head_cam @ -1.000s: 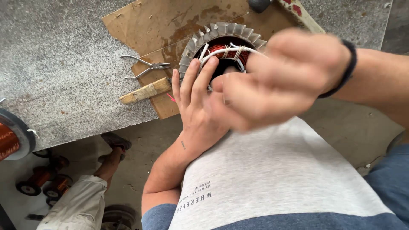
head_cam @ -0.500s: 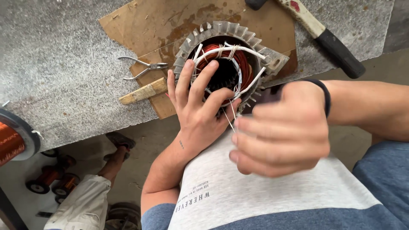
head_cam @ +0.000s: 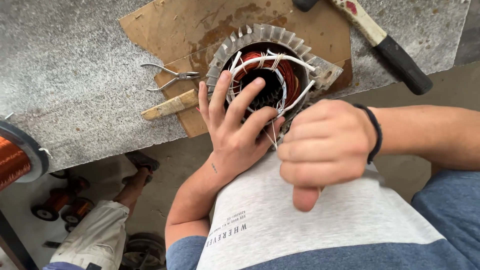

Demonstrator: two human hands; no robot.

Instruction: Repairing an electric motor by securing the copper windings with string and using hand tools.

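The left hand (head_cam: pixel 235 130) lay spread over the near rim of a motor stator (head_cam: pixel 270 75), its fingers (head_cam: pixel 245 97) splayed and pressing on the copper windings (head_cam: pixel 287 75) and the white lacing cord (head_cam: pixel 265 60) that ran around the coil. That hand was open, holding nothing, only bearing down on the coil.

The right hand (head_cam: pixel 322 150) was just beside it, on its right and nearer the body, curled into a closed fist with the thumb pointing down. A thin white thread (head_cam: pixel 272 139) ran from the coil, past the left fingertips, toward this fist; the fist seemed to pinch the thread, though the grip itself was hidden behind the knuckles. A black wristband (head_cam: pixel 372 132) circled the right wrist.

The stator stood with its finned metal housing on a brown board (head_cam: pixel 185 25), directly beyond both hands, at the edge of a grey speckled bench (head_cam: pixel 65 75). To the left of the left hand lay small pliers (head_cam: pixel 170 77) and a wooden stick (head_cam: pixel 167 106), close together on the board's edge. Beyond the right hand, well apart from it, a hammer (head_cam: pixel 385 42) with a black grip lay aslant. Far left, below bench level, was a copper wire spool (head_cam: pixel 15 160), and another person's leg (head_cam: pixel 105 225) stood on the floor.
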